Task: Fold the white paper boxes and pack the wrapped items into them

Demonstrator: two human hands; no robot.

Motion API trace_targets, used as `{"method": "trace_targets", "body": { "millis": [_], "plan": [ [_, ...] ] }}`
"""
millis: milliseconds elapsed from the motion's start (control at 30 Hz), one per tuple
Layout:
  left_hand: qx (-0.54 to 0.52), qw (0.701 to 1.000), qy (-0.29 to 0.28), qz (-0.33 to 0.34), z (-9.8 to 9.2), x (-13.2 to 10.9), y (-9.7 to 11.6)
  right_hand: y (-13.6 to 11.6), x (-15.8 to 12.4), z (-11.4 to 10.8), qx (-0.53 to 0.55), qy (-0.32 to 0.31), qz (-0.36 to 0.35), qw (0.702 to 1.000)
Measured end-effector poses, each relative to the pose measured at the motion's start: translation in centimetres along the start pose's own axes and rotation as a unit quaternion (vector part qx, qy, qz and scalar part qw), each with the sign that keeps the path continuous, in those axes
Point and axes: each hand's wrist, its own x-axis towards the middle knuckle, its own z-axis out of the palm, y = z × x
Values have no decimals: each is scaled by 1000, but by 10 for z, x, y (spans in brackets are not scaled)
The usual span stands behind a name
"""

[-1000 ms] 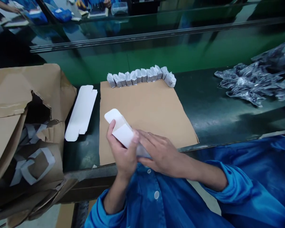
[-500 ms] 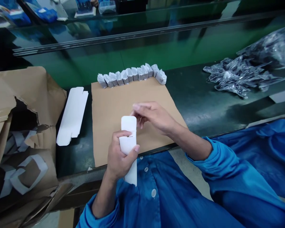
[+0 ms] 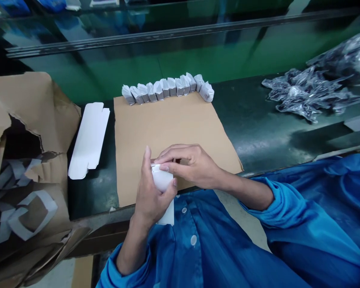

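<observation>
My left hand is wrapped round a slim white carton, held upright over the near edge of the brown cardboard sheet. Its index finger points up beside the carton's top end. At that end my right hand pinches the flap between thumb and fingers, the flap folded down and partly hidden by them. Along the far edge of the sheet stands a row of several small wrapped packets in whitish covering. A flat unfolded white carton lies on the dark green bench to the left.
At the left stands a torn brown cardboard box with white paper strips inside. Crumpled clear plastic bags lie on the bench at the right. A dark rail runs along the back. Beside me at the right is a blue sleeve.
My right hand has come down onto the carton's top, and the flap that stood up is now bent over under its fingers. My left index finger has lifted. The view has shifted slightly.
</observation>
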Motion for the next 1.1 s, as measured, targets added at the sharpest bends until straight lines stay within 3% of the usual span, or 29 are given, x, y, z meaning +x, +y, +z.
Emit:
{"method": "trace_targets", "body": {
  "millis": [133, 300, 433, 533, 600, 667, 700, 767, 833, 900, 967, 1033, 1100],
  "plan": [
    [15, 1000, -24, -4, -4, -1, -3, 4, -14, 12, -86, 36, -79, 992],
    [1, 999, -37, 13, -3, -5, -6, 14, -29, 23, -201, 107, -177, 958],
    [-3, 998, -58, 26, 1, -6, -6, 19, -35, 22, -331, 37, -182, 925],
    [-27, 999, -17, 6, 5, 0, -6, 16, -28, 10, -353, -38, -174, 919],
    [-67, 996, 36, -55, 9, 10, -9, 15, -12, -11, -319, -74, -132, 935],
    [-157, 974, 96, -130, 14, 23, -19, 21, 13, -46, -326, -23, -44, 944],
    [-211, 956, 127, -159, 16, 30, -25, 26, 26, -68, -357, 48, 16, 933],
    [-276, 921, 192, -195, 19, 42, -38, 42, 52, -112, -445, 199, 119, 865],
    [-218, 933, 210, -194, 15, 48, -49, 60, 70, -147, -475, 248, 196, 822],
    [-54, 968, 185, -161, 5, 46, -55, 73, 74, -166, -465, 245, 233, 818],
    [91, 986, 116, -76, -10, 37, -54, 79, 65, -171, -444, 233, 236, 833],
    [156, 986, 0, 55, -24, 29, -48, 78, 49, -166, -385, 170, 239, 875],
    [183, 953, -152, 187, -32, 27, -41, 73, 33, -158, -321, 63, 252, 911]
  ]
}}
